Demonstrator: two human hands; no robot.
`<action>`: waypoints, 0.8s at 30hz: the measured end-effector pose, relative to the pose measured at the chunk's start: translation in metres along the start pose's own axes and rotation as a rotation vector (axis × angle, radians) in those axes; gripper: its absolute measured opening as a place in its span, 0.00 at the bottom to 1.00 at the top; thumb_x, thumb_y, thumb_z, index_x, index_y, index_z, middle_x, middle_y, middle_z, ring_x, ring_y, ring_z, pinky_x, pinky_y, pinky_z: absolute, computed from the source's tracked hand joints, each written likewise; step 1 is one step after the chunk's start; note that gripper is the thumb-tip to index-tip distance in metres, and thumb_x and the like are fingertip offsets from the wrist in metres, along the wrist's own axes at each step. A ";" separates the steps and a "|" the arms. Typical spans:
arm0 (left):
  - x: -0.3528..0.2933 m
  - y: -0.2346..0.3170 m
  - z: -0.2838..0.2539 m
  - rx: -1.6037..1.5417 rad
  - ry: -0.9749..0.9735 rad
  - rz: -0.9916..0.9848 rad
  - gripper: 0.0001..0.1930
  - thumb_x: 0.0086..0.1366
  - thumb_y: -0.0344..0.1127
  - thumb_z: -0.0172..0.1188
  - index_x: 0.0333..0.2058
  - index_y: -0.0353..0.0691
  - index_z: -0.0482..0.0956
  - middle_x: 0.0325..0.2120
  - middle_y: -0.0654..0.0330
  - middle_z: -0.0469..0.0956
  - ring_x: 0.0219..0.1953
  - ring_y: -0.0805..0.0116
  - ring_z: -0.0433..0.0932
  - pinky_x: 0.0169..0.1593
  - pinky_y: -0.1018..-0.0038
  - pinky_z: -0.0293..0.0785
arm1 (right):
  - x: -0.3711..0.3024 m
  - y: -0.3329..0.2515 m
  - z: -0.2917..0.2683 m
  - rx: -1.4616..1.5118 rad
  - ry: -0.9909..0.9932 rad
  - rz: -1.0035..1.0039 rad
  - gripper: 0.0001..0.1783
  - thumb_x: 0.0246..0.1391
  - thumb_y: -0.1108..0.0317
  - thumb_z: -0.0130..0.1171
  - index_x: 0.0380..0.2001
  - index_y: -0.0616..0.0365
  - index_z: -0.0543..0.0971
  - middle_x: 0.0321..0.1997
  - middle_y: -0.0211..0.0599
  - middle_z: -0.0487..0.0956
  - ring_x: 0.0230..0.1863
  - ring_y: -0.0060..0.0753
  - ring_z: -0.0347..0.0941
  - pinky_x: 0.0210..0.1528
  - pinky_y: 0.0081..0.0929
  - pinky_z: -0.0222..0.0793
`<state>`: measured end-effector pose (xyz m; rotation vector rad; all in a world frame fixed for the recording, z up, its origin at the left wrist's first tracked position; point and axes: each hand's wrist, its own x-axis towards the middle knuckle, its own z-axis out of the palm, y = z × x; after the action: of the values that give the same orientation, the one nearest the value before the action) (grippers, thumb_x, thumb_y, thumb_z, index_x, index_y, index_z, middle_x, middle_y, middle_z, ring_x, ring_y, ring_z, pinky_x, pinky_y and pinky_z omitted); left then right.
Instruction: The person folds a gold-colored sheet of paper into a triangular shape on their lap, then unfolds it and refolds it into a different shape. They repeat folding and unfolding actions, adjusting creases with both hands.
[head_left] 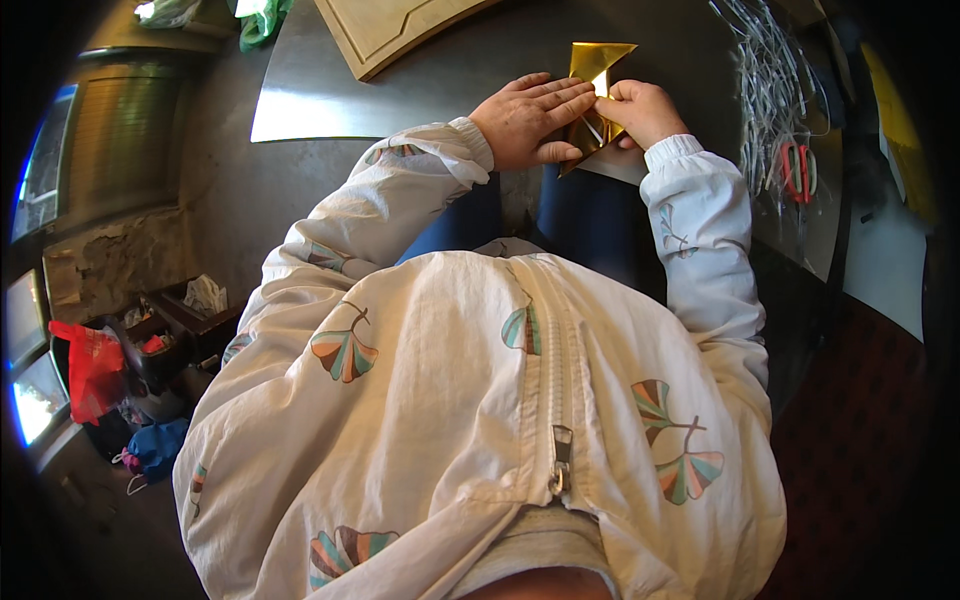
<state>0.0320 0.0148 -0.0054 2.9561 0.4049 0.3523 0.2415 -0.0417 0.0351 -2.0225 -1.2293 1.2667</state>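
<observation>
A shiny gold foil sheet (598, 58), folded with pointed corners, lies on the dark table near its front edge. My left hand (530, 118) rests flat on it from the left, fingers stretched out and the thumb apart. From the right, my right hand (645, 110) pinches the foil between thumb and bent fingers, close to my left fingertips. The lower part of the foil, under and between the hands, shows creases and comes to a point near the table edge. Fingers and palms cover its middle.
A wooden panel (390, 38) lies at the table's far left. A tangle of silvery strips (765, 85) spreads on the right, with red-handled scissors (800, 172) at its near end. A red plastic bag (90, 370) and a blue bag (155, 447) are low on the left.
</observation>
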 end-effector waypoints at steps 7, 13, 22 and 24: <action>-0.001 0.002 -0.004 0.078 -0.059 0.044 0.52 0.59 0.79 0.39 0.68 0.40 0.55 0.70 0.54 0.53 0.72 0.58 0.51 0.72 0.57 0.45 | -0.025 0.032 -0.026 -0.186 0.192 -0.122 0.13 0.53 0.65 0.63 0.40 0.59 0.79 0.38 0.40 0.83 0.34 0.34 0.79 0.30 0.29 0.74; -0.002 0.002 -0.005 0.064 -0.041 0.052 0.53 0.58 0.79 0.40 0.68 0.40 0.55 0.70 0.53 0.53 0.72 0.57 0.52 0.72 0.57 0.45 | -0.056 0.050 0.013 -0.748 0.378 -0.878 0.26 0.54 0.56 0.62 0.56 0.50 0.77 0.63 0.31 0.72 0.46 0.36 0.73 0.64 0.43 0.59; -0.007 0.004 -0.008 -0.123 0.035 0.174 0.37 0.57 0.52 0.67 0.61 0.41 0.67 0.61 0.52 0.68 0.66 0.55 0.64 0.68 0.57 0.58 | -0.053 0.066 0.032 -0.719 0.358 -0.780 0.32 0.46 0.52 0.69 0.56 0.44 0.77 0.66 0.18 0.69 0.44 0.31 0.73 0.68 0.46 0.53; -0.006 0.002 -0.008 -0.191 0.126 0.184 0.31 0.55 0.45 0.70 0.56 0.40 0.74 0.56 0.53 0.74 0.62 0.54 0.70 0.66 0.58 0.64 | -0.052 0.065 0.032 -0.693 0.370 -0.784 0.33 0.45 0.51 0.69 0.56 0.44 0.77 0.66 0.18 0.70 0.43 0.30 0.74 0.68 0.46 0.53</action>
<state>0.0252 0.0121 0.0014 2.7979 0.1044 0.5676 0.2325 -0.1216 -0.0035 -1.7128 -2.1340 0.0857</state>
